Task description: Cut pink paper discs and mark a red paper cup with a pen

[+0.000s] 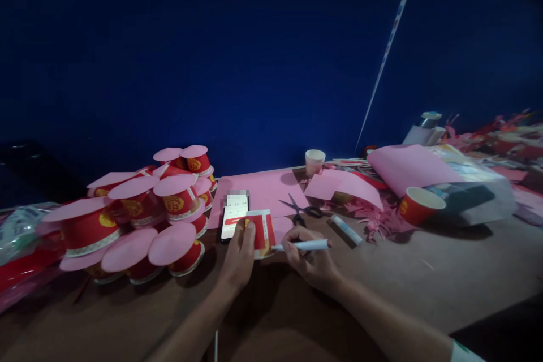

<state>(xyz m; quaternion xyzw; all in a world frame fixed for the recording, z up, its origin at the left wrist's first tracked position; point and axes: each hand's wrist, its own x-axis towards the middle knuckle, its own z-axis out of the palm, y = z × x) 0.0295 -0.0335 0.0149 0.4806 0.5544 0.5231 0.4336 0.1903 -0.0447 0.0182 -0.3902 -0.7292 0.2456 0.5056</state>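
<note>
My left hand [241,250] grips the left side of a red paper cup [263,233] with a white rim, its thumb across the red wall. My right hand [306,254] holds a white pen [313,245] whose tip meets the cup's lower right side. Behind the cup lies a lit phone [236,214] on a large pink sheet [254,185]. A pair of black scissors [300,212] lies open beyond my right hand, and a glue stick [346,230] rests to the right of it.
Many red cups with pink paper discs [175,244] are stacked at the left. On the right are a red cup [421,206], pink sheets [409,172], paper shreds and a plastic bag [487,192]. A pale cup [315,163] stands near the blue partition [237,79].
</note>
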